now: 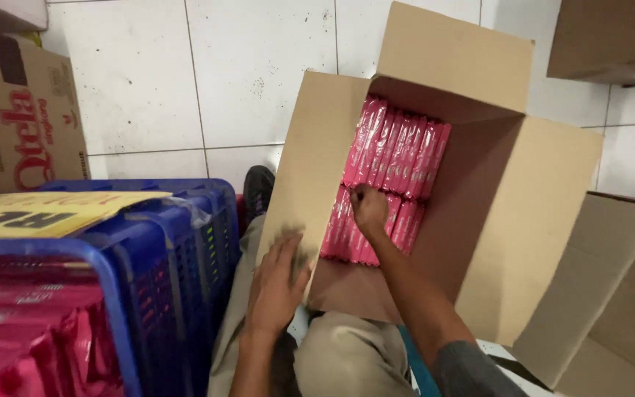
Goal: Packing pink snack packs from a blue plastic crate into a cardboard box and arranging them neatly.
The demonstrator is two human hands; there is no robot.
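An open brown cardboard box lies tilted on my lap, its opening toward me. Inside, two rows of pink flat packets stand packed on edge against the box's left wall. My right hand reaches into the box and presses on the lower row of pink packets, fingers curled on them. My left hand lies flat, fingers spread, against the outside of the box's left flap.
A blue plastic crate at my left holds red and pink packets, with a yellow card on top. Other cardboard boxes stand at far left, top right and right. White tiled floor beyond.
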